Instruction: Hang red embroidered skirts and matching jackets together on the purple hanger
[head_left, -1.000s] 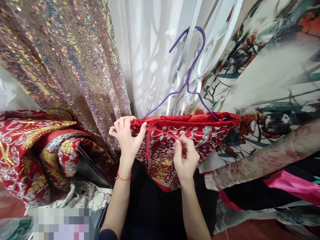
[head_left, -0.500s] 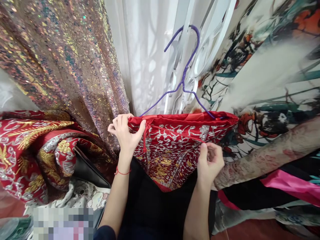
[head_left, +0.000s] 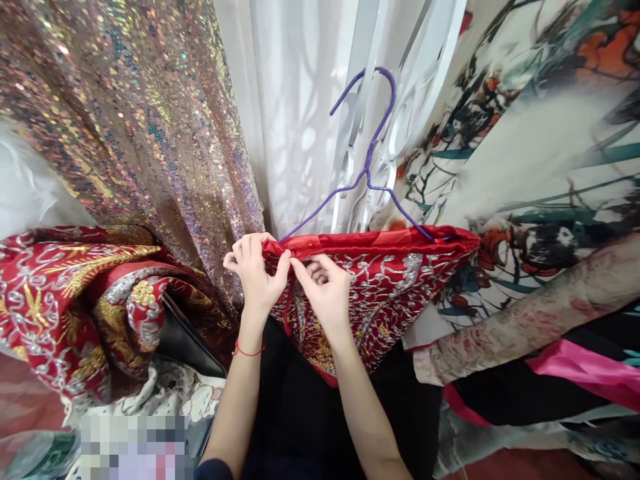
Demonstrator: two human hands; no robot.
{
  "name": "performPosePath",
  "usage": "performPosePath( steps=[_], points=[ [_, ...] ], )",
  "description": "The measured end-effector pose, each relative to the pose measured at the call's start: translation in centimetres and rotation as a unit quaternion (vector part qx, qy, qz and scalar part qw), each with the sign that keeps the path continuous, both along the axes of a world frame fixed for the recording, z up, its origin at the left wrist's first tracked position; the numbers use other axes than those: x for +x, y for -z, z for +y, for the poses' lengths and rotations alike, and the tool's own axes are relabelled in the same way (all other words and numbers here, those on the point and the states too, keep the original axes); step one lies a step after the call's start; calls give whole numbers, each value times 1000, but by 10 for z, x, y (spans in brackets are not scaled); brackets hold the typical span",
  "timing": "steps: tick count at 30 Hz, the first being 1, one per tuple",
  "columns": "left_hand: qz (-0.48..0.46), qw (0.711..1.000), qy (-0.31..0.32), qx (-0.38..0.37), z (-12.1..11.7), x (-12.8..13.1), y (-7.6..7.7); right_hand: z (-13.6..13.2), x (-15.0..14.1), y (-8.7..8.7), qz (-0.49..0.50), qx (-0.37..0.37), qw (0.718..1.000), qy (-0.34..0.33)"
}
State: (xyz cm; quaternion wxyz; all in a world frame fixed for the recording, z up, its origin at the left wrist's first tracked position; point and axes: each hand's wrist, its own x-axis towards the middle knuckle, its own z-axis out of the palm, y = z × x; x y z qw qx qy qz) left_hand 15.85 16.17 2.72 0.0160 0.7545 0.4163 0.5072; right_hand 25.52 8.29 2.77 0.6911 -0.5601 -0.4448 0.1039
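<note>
A red embroidered skirt (head_left: 385,287) with silver and gold thread hangs on a purple wire hanger (head_left: 369,167), its satin waistband stretched across the hanger's arms. My left hand (head_left: 257,273) grips the waistband's left corner, thumb in front and fingers behind. Right beside that thumb, my right hand (head_left: 325,290) is closed in a pinch on the red drawstring at the waistband; its fingers mostly hide the cord. One loose cord end (head_left: 287,320) dangles below my left thumb.
Sequined fabric (head_left: 150,120) hangs at the left above a bundled red embroidered garment (head_left: 85,300). White scrolled metalwork (head_left: 415,87) stands behind the hanger. Floral-print cloth (head_left: 540,167) drapes on the right, over a pale patterned roll (head_left: 515,320) and pink-and-black fabric (head_left: 585,373).
My right hand has moved left from the skirt's right side, where it held the cord taut, to beside my left thumb. My left hand keeps its grip on the corner.
</note>
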Motion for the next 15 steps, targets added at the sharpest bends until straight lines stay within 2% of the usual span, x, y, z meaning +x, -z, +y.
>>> performPosePath(
  steps=[4,7,9,11,15],
  points=[
    [8,1000,24,-18,2,-4,-2,2,-6,7,63,-48,996,-44],
    [5,999,33,-24,6,-3,-4,-3,-6,17,32,-123,990,-65],
    [3,999,30,-31,7,-2,-4,-7,-5,20,0,-156,986,-55],
    [4,999,32,-34,8,-2,-4,-11,-3,19,-21,-158,986,-44],
    [22,998,59,-28,5,-7,-4,-11,-2,9,-15,-103,994,-46]
  ],
)
